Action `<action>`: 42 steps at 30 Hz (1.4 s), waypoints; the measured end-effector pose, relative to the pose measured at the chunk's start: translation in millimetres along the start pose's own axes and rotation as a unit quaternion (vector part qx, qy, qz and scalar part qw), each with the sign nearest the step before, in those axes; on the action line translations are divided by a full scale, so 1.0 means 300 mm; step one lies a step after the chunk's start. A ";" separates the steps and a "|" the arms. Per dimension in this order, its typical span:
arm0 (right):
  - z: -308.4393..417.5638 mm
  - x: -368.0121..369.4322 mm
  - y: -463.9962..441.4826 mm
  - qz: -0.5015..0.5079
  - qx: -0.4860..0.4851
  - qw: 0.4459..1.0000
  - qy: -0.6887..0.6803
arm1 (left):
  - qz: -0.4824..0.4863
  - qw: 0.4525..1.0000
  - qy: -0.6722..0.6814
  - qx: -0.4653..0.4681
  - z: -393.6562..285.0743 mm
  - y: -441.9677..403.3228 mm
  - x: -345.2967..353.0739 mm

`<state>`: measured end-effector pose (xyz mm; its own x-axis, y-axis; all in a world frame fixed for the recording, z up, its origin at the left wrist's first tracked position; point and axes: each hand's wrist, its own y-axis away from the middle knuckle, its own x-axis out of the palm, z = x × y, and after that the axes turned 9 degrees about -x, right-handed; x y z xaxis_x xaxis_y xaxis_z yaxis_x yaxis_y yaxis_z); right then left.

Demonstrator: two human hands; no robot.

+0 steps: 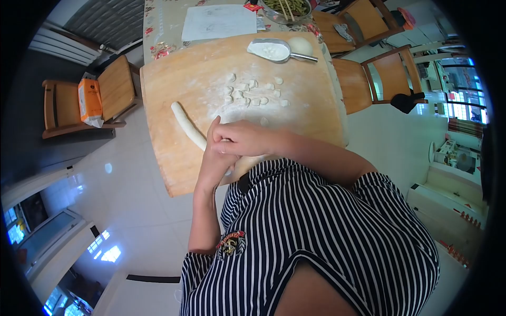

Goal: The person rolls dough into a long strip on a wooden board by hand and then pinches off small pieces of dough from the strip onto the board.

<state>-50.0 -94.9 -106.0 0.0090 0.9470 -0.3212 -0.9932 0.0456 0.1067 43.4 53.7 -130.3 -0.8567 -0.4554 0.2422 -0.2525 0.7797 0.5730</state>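
My left hand [211, 160] and my right hand [245, 138] meet over the near part of a floured wooden board [163, 142]. My right hand lies across the left with its fingers curled in. My left hand is also closed, one finger pointing up past the right. What is between them is hidden. A long roll of white dough [185, 125] runs down the board and ends at or behind my left hand; I cannot tell whether it is gripped. Beyond my hands, several small cut dough pieces [245, 94] are scattered in flour.
A metal scoop with flour [270, 51] and a round ball of dough [300, 46] rest at the board's far edge. Behind are a white sheet [219, 22] and a bowl of green food with chopsticks [287, 10]. Wooden chairs [118, 87] flank the table, one bearing an orange package [90, 100].
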 end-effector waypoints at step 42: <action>-0.089 0.012 0.111 -0.199 0.081 0.975 0.050 | 0.011 0.974 -0.201 0.108 0.070 -0.101 0.084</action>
<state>-86.0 -98.6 -128.7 0.3701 0.8084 -0.4577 -0.8822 0.4602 0.0994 20.1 27.8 -158.1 -0.9590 -0.2662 -0.0970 -0.2828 0.8796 0.3825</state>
